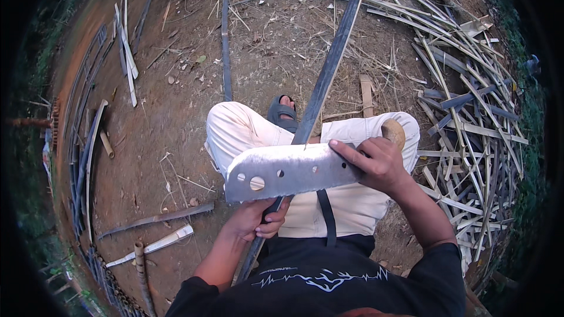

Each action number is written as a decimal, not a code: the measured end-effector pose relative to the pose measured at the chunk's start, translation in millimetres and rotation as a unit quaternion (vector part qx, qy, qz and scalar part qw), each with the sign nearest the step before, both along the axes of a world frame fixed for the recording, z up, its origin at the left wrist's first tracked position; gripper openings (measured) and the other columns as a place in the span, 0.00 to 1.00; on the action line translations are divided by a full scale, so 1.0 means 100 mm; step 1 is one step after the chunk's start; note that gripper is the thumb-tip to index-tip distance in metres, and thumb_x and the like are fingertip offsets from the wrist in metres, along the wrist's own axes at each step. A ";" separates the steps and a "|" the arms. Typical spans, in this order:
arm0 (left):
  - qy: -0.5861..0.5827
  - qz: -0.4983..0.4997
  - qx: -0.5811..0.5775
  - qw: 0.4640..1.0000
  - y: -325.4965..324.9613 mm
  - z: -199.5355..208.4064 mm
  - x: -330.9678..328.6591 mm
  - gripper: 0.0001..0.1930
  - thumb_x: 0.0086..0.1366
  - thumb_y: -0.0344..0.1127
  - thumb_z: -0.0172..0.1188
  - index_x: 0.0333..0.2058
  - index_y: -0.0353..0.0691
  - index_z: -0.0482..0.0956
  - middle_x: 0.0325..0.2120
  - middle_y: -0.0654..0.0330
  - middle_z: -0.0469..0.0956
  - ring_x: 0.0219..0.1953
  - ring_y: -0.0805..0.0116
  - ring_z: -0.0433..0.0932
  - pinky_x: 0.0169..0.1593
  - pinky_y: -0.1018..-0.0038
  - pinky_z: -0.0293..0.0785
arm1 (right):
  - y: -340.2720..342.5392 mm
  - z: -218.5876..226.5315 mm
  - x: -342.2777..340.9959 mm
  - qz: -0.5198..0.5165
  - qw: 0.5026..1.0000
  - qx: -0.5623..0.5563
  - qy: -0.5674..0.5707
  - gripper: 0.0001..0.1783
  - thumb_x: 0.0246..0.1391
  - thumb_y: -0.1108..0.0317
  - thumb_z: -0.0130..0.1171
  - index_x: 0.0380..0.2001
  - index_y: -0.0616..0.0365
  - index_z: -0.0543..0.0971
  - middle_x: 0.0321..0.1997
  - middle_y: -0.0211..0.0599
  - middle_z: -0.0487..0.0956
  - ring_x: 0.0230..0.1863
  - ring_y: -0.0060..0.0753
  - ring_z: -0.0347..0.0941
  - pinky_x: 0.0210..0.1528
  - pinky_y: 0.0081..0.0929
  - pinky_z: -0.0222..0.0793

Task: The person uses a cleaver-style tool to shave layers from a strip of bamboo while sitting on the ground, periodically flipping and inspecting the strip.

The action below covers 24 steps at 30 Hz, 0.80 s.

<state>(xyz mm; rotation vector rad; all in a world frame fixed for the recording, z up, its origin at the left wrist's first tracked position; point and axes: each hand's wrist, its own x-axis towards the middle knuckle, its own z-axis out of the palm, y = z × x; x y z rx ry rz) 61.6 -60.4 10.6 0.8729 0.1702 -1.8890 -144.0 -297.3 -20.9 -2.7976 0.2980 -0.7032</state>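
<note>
My left hand [258, 222] is closed round the lower part of a long dark bamboo strip [332, 67], which slants up and away to the right between my knees. In my right hand [380, 164] is a broad cleaver-like knife with several round holes in its steel blade [299, 179]. Its wooden handle [393, 133] shows above the hand, and the index finger lies on the blade. Flat across the strip, the blade hides part of it and part of my left hand. Whether the cutting edge touches the strip, I cannot tell.
Split bamboo strips lie in a big tangled pile [464, 111] on the right. More long strips [88, 158] and a short bamboo piece [107, 145] lie on the left. A dark strip [226, 53] lies ahead on the dirt, beyond my sandalled foot [284, 111].
</note>
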 end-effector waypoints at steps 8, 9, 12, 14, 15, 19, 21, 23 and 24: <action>0.066 0.027 -0.030 0.997 0.15 -0.05 -0.04 0.21 0.78 0.52 0.38 0.36 0.39 0.66 0.17 0.68 0.58 0.09 0.84 0.51 0.11 0.84 0.47 | -0.63 -0.14 -0.06 -0.174 0.983 0.044 0.028 0.42 0.41 0.72 0.69 0.63 0.32 0.74 0.19 0.30 0.70 0.18 0.35 0.72 0.22 0.35 0.68; 0.045 0.022 0.001 0.999 0.19 -0.03 -0.07 0.21 0.79 0.51 0.37 0.34 0.38 0.65 0.15 0.68 0.56 0.08 0.84 0.50 0.10 0.83 0.46 | -0.74 -0.22 -0.07 -0.194 0.978 0.073 -0.008 0.42 0.44 0.69 0.70 0.64 0.31 0.72 0.21 0.31 0.74 0.18 0.37 0.73 0.21 0.37 0.68; 0.045 0.015 0.004 0.999 0.26 -0.07 -0.10 0.21 0.78 0.51 0.37 0.34 0.38 0.65 0.15 0.68 0.56 0.08 0.84 0.50 0.10 0.83 0.46 | -0.66 -0.22 -0.15 -0.183 0.978 0.096 0.035 0.41 0.44 0.74 0.68 0.64 0.37 0.73 0.23 0.36 0.75 0.21 0.42 0.75 0.25 0.38 0.69; 0.048 0.020 0.004 0.999 0.28 -0.11 -0.09 0.21 0.78 0.51 0.38 0.34 0.38 0.65 0.15 0.68 0.56 0.08 0.84 0.50 0.10 0.83 0.46 | -0.45 -0.13 -0.12 -0.112 0.990 0.050 0.066 0.40 0.39 0.75 0.68 0.62 0.40 0.76 0.18 0.33 0.70 0.19 0.35 0.72 0.22 0.36 0.64; 0.050 0.020 0.005 0.999 0.29 -0.12 -0.08 0.21 0.78 0.51 0.38 0.34 0.38 0.65 0.15 0.68 0.56 0.08 0.84 0.50 0.10 0.83 0.46 | -0.40 -0.13 -0.11 -0.089 0.993 0.032 0.064 0.40 0.40 0.73 0.68 0.61 0.36 0.76 0.17 0.30 0.68 0.17 0.33 0.70 0.22 0.35 0.64; 0.040 0.009 0.016 0.999 0.43 -0.05 -0.08 0.21 0.78 0.50 0.39 0.34 0.38 0.65 0.15 0.68 0.56 0.09 0.84 0.50 0.10 0.83 0.46 | -0.64 -0.18 -0.09 -0.148 0.986 0.054 0.046 0.41 0.42 0.72 0.68 0.63 0.33 0.74 0.19 0.29 0.72 0.19 0.32 0.72 0.24 0.36 0.67; 0.038 0.003 0.019 0.999 0.49 -0.04 -0.09 0.21 0.78 0.50 0.40 0.34 0.37 0.66 0.15 0.68 0.56 0.09 0.84 0.50 0.11 0.83 0.46 | -0.92 -0.32 -0.10 -0.173 0.977 0.119 -0.022 0.41 0.44 0.70 0.68 0.64 0.31 0.72 0.22 0.32 0.75 0.21 0.36 0.75 0.26 0.36 0.71; 0.039 0.003 0.021 0.999 0.53 -0.02 -0.10 0.21 0.78 0.50 0.40 0.34 0.37 0.66 0.15 0.67 0.56 0.09 0.84 0.50 0.11 0.83 0.45 | -0.92 -0.29 -0.10 -0.172 0.978 0.117 -0.011 0.41 0.45 0.69 0.69 0.65 0.30 0.72 0.22 0.32 0.75 0.21 0.36 0.76 0.24 0.35 0.71; 0.041 0.006 0.024 0.999 0.55 -0.02 -0.12 0.21 0.78 0.50 0.41 0.34 0.37 0.66 0.15 0.67 0.56 0.10 0.84 0.50 0.11 0.83 0.45 | -0.80 -0.21 -0.11 -0.171 0.980 0.101 0.033 0.42 0.44 0.69 0.69 0.65 0.30 0.72 0.21 0.32 0.75 0.20 0.36 0.75 0.23 0.35 0.70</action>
